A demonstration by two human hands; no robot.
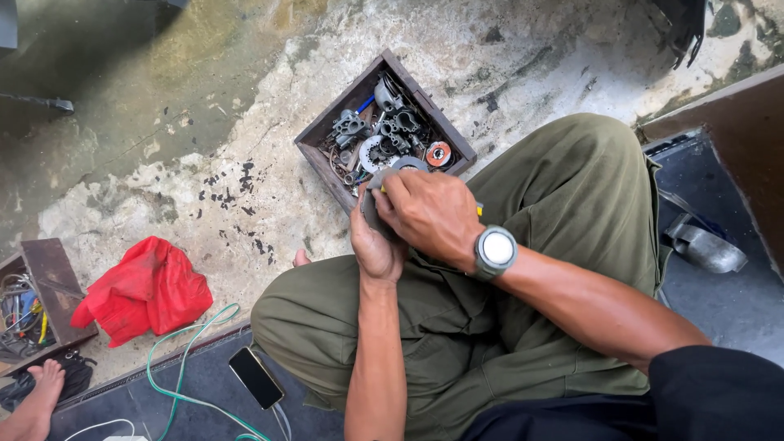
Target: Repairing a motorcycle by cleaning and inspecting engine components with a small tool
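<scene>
My left hand grips a grey metal part from below, over my left knee. My right hand, with a watch on its wrist, closes over the same part from above and holds a tool with a yellow handle, mostly hidden under the fingers. Just beyond my hands sits a small dark wooden box filled with several metal parts: gears, housings, a toothed disc and a round red-centred piece.
I sit cross-legged in olive trousers on stained concrete. A red cloth lies to the left, a phone and green cable near my knee. Another person's foot is at bottom left, beside a wooden box of wires.
</scene>
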